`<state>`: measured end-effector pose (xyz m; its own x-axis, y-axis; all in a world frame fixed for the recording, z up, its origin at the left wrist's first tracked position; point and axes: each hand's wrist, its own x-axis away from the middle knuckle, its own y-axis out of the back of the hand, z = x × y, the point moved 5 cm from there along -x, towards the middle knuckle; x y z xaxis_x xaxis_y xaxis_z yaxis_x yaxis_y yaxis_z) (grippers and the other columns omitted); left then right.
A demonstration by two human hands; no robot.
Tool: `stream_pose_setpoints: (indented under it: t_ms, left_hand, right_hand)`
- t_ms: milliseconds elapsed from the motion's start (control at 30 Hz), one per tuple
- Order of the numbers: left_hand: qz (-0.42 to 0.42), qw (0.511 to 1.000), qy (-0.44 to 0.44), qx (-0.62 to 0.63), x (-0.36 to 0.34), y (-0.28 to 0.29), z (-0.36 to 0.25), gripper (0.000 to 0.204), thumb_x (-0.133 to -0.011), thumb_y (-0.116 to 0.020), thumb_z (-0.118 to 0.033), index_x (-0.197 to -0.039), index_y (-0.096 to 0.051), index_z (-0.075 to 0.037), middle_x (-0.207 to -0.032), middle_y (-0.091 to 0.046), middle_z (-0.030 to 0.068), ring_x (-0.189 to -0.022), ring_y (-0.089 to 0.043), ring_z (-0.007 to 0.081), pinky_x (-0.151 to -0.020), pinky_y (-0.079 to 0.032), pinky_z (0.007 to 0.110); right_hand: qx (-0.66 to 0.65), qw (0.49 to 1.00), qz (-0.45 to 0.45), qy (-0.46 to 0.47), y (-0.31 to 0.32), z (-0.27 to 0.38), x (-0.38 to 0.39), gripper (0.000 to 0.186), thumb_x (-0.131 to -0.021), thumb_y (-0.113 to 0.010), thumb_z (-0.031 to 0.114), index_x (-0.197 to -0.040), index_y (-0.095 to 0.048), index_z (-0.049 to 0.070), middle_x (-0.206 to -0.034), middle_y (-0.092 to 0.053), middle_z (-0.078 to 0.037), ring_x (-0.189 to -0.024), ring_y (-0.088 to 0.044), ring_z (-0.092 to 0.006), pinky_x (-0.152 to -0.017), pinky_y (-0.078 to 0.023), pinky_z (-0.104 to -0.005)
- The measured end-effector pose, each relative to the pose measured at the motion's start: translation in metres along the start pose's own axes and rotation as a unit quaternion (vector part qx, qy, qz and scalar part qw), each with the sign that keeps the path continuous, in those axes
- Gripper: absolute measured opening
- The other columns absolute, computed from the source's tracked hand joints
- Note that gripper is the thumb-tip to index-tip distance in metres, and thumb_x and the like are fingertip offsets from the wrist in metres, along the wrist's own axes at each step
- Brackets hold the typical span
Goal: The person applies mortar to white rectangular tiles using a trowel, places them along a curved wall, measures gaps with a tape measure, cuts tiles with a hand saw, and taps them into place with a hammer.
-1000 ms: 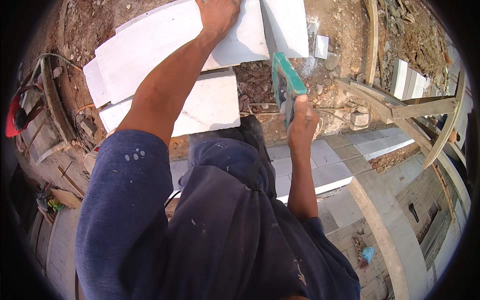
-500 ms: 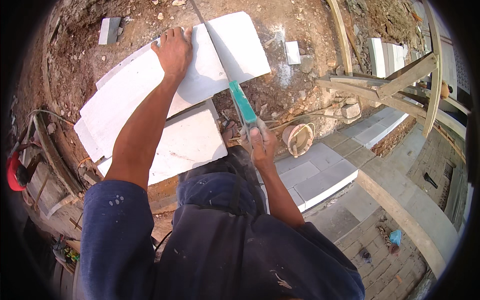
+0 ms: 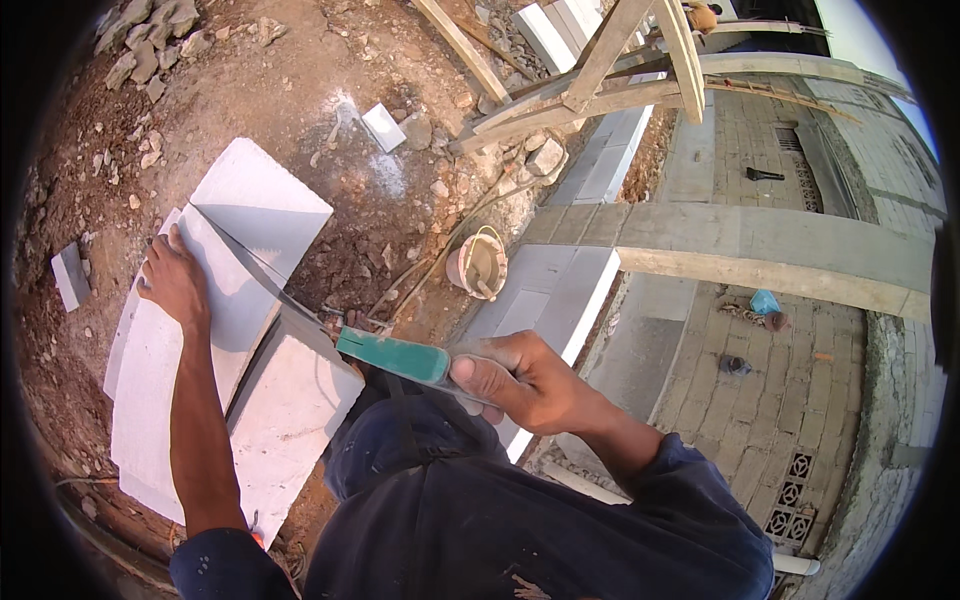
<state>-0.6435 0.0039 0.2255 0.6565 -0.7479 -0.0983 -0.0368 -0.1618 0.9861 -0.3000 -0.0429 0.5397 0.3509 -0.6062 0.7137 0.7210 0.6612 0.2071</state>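
1. White block (image 3: 150,400): its outer edges met rubble-strewn soil (image 3: 290,90), which also stretched between its right side and a bucket (image 3: 455,268).
2. Second block (image 3: 290,410): this lay nearer the person, a narrow dark gap dividing the two.
3. Left hand (image 3: 178,278): its fingers lay spread on the first block's upper face.
4. Right hand (image 3: 520,380): well apart from the left, it gripped a green-handled saw (image 3: 395,356), the blade slanting toward the block.
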Motion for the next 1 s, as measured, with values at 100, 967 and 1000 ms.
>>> stream_pose_setpoints:
  t_ms: [100,967,1000]
  left_hand:
    - [0.042,0.999,0.005,-0.022,-0.020,0.003,0.025,0.055,-0.101,-0.028,-0.053,-0.115,-0.058,-0.010,-0.115,-0.061,0.0119,-0.110,-0.056,0.0321,-0.093,-0.036,0.059]
    - [0.056,0.998,-0.009,0.014,-0.005,0.016,0.030,0.065,-0.101,-0.018,-0.055,-0.125,-0.053,-0.006,-0.119,-0.060,0.0185,-0.106,-0.058,0.0405,-0.086,-0.040,0.060]
    - [0.021,1.000,-0.010,-0.011,-0.003,0.035,0.030,0.063,-0.101,-0.018,-0.053,-0.121,-0.054,-0.005,-0.113,-0.061,0.0182,-0.104,-0.058,0.0398,-0.084,-0.041,0.059]
  right_hand:
    - [0.081,0.996,-0.025,0.015,0.017,0.041,-0.022,0.043,-0.097,-0.052,0.041,-0.101,-0.066,0.000,-0.072,-0.063,-0.013,-0.069,-0.065,-0.0196,-0.064,-0.047,-0.0364]
    - [0.163,0.964,-0.102,0.186,-0.065,-0.039,-0.049,0.050,-0.098,-0.046,0.038,-0.103,-0.060,-0.009,-0.077,-0.063,-0.028,-0.076,-0.064,-0.0443,-0.070,-0.048,-0.0539]
    - [0.173,0.967,-0.079,0.171,-0.054,-0.030,-0.025,0.046,-0.098,-0.046,0.035,-0.098,-0.060,-0.008,-0.076,-0.064,-0.027,-0.077,-0.064,-0.0452,-0.073,-0.049,-0.0548]
